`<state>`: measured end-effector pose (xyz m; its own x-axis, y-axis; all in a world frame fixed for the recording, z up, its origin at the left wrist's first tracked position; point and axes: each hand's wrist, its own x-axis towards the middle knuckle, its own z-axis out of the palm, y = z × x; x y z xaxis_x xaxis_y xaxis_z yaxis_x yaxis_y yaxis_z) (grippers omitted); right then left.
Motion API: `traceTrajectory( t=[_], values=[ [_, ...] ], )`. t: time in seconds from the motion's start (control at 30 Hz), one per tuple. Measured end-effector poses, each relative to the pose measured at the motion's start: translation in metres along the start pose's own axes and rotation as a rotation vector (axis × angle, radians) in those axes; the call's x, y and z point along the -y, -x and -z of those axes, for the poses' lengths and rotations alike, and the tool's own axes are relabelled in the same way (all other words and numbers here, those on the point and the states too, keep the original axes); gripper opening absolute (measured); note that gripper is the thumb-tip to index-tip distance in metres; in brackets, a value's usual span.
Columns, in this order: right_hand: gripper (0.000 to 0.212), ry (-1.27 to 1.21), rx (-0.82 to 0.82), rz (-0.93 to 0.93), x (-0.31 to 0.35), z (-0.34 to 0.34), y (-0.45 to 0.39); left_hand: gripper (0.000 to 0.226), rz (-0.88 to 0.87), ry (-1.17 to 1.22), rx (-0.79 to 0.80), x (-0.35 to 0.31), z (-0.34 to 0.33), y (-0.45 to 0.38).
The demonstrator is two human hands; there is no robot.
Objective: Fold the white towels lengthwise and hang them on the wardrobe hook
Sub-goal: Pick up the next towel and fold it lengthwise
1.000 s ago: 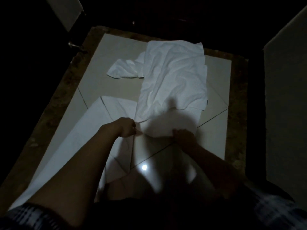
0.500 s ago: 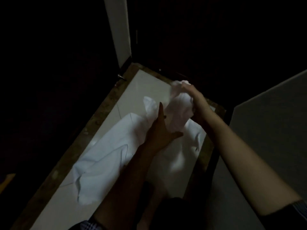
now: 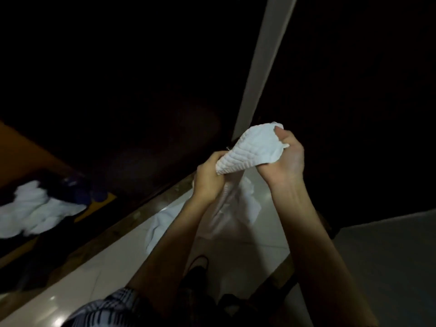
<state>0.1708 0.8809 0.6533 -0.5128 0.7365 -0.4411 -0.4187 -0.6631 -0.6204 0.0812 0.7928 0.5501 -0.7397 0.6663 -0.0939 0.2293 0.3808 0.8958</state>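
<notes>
I hold a white towel (image 3: 250, 149) up in front of me in the head view. My left hand (image 3: 208, 179) grips its lower left end, and my right hand (image 3: 286, 159) grips its upper right end. The stretch between my hands is bunched and ribbed. The rest of the towel hangs down between my forearms toward the floor. Another white towel (image 3: 162, 223) lies on the pale tiled floor below my left arm. No hook shows in the dark.
A pale vertical door edge (image 3: 262, 64) rises behind my hands, with darkness on both sides. A brown stone strip (image 3: 132, 220) borders the tiled floor (image 3: 99, 277). To the left, white cloth (image 3: 35, 208) and dark items lie on an orange-brown surface. A grey panel (image 3: 387, 267) stands at the right.
I have lifted the towel off the floor and raised it high. My left hand, open half a second ago, now grips the towel. The view has swung up and left.
</notes>
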Motion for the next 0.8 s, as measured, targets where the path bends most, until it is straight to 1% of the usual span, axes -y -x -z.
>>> traceTrajectory(
  t=[0.07,0.13,0.23,0.33,0.43,0.5,0.6,0.7,0.8],
  values=[
    [0.027,-0.167,0.106,-0.105,-0.004,-0.017,0.018,0.027,-0.012,0.008,-0.094,0.004,0.033,0.015],
    [0.024,-0.225,0.144,-0.178,-0.011,-0.031,0.026,0.023,0.026,-0.018,-0.18,0.008,0.069,0.029],
    [0.018,-0.199,0.227,-0.223,-0.015,-0.053,0.044,0.02,0.088,-0.105,-0.279,0.019,0.118,0.05],
    [0.017,-0.2,0.34,-0.286,-0.021,-0.074,0.059,0.02,0.11,-0.197,-0.356,0.029,0.157,0.07],
    [0.023,-0.066,0.432,-0.362,-0.033,-0.097,0.071,0.023,0.16,-0.173,-0.46,0.035,0.195,0.093],
    [0.028,0.031,0.424,-0.411,-0.048,-0.111,0.08,0.021,0.206,-0.115,-0.513,0.039,0.221,0.109],
    [0.022,0.108,0.323,-0.474,-0.075,-0.134,0.093,0.014,0.282,0.035,-0.538,0.048,0.26,0.134],
    [0.02,0.173,0.219,-0.521,-0.112,-0.156,0.102,0.024,0.367,0.195,-0.558,0.058,0.302,0.156],
    [0.024,0.217,0.184,-0.596,-0.16,-0.171,0.117,0.028,0.441,0.342,-0.555,0.072,0.344,0.174]
  ],
)
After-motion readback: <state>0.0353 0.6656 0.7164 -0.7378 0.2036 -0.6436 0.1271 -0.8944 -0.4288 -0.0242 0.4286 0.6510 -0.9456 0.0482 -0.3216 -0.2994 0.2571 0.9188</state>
